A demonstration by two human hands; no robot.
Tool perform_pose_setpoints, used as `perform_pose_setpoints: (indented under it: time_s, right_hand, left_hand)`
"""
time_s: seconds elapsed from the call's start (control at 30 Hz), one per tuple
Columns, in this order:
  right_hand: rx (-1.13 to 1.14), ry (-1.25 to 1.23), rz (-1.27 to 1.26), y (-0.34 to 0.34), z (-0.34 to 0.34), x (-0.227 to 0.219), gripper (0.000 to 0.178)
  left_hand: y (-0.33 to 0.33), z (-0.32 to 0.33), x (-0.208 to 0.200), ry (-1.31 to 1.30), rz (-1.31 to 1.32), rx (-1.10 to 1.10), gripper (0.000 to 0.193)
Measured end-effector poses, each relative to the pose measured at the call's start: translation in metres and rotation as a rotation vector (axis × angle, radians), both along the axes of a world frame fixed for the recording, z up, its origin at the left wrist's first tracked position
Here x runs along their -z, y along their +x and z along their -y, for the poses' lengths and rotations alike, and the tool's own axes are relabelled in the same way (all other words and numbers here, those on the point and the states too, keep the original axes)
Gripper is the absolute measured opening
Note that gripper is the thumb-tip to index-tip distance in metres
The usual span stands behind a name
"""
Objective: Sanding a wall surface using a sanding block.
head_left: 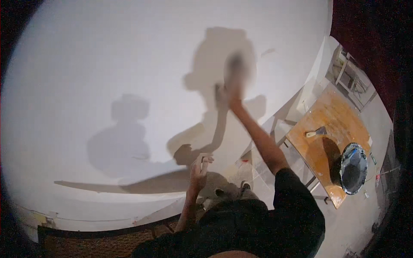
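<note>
My right arm reaches up to the pale wall (142, 56). My right hand (233, 88) is smeared by motion, so its fingers do not show clearly. A dark blurred thing (236, 62) sticks up past that hand, close to the wall; its kind cannot be made out. Lower down, in front of my body, is my left hand (199, 170), raised with its fingers loosely bent and apart. I make out nothing held in it. Shadows of my head and arms lie across the wall.
To the right stands a stained wooden table (327, 107). On it lie a putty knife (316, 132) with a pale handle and a dark bucket (353, 168) with a smeared rim. A brown woven surface with a dark edge (99, 247) runs along the lower left. A framed panel (350, 79) leans far right.
</note>
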State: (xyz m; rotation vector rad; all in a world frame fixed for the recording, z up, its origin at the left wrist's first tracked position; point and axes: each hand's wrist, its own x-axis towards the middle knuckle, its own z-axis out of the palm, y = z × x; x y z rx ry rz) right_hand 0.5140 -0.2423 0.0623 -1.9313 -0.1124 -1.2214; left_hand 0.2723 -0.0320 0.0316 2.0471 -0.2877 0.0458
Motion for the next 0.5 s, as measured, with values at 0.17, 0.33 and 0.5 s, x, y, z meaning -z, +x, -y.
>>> perform_pose_setpoints:
  time_s: [0.17,0.33,0.5]
  right_hand:
    - [-0.239,-0.42,0.144,-0.024,-0.031,0.033,0.091]
    - [0.083,-0.036,0.129,0.041,0.052,-0.001,0.067]
    - [0.009,-0.094,0.15,0.028,-0.02,-0.035,0.078]
  left_hand:
    - [-0.003,0.004,0.012,-0.041,0.116,-0.019,0.031]
    - [-0.014,-0.025,0.03,-0.18,0.08,-0.093,0.032]
    - [0.009,-0.033,0.017,-0.108,0.405,-0.274,0.032]
